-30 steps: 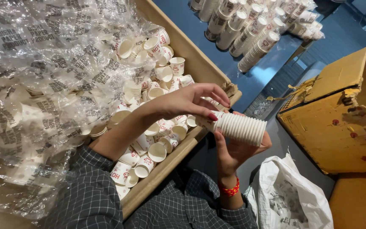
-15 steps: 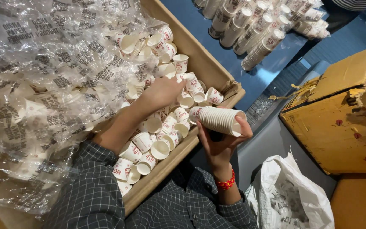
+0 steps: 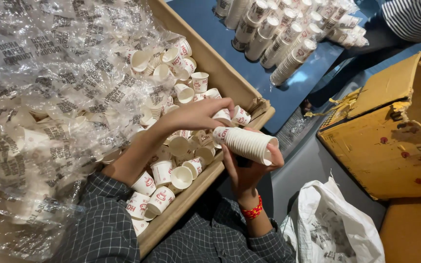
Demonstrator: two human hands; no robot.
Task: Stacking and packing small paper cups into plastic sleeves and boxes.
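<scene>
My right hand grips a nested stack of white paper cups sideways, mouth toward my left hand, which pinches 1 loose cup from the cardboard box.

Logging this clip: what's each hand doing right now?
Left hand: fingers closed on one paper cup in the box.
Right hand: holding a stack of nested cups.

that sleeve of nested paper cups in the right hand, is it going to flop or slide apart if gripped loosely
The stack of nested cups probably stays fairly stiff, since the right hand holds it sideways without visible sag. It looks light, thin paper, so likely crushable. Lying on its side, cups could slip off the open end.
</scene>
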